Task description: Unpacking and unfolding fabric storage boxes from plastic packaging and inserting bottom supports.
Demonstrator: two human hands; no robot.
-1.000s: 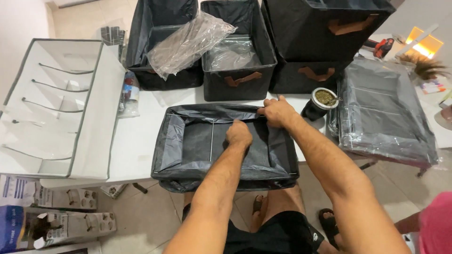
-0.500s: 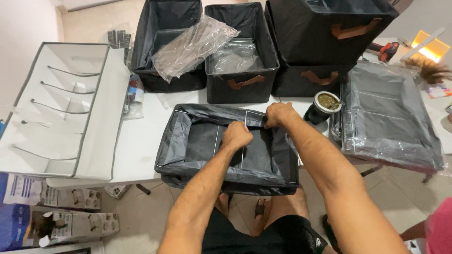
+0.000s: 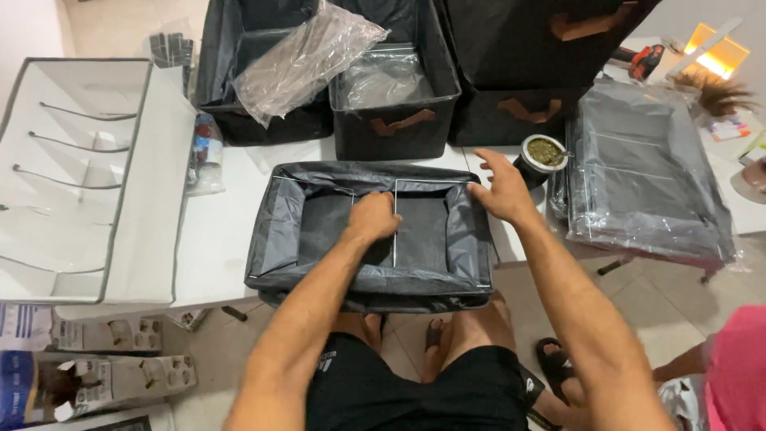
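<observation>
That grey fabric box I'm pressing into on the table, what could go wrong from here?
1. The grey fabric box overhangs the near edge of the white table; the left hand pressing inside could tip it toward your lap.
2. The right hand on the box's far right corner is close to the open cup with the metal straw; a nudge might spill it.
3. The thin wire frame under the left hand could perhaps pinch a finger.

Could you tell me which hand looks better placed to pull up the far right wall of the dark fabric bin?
Probably the right hand: it already rests on the far right corner of the dark fabric bin, while the left hand presses down inside, near the middle wire.
</observation>
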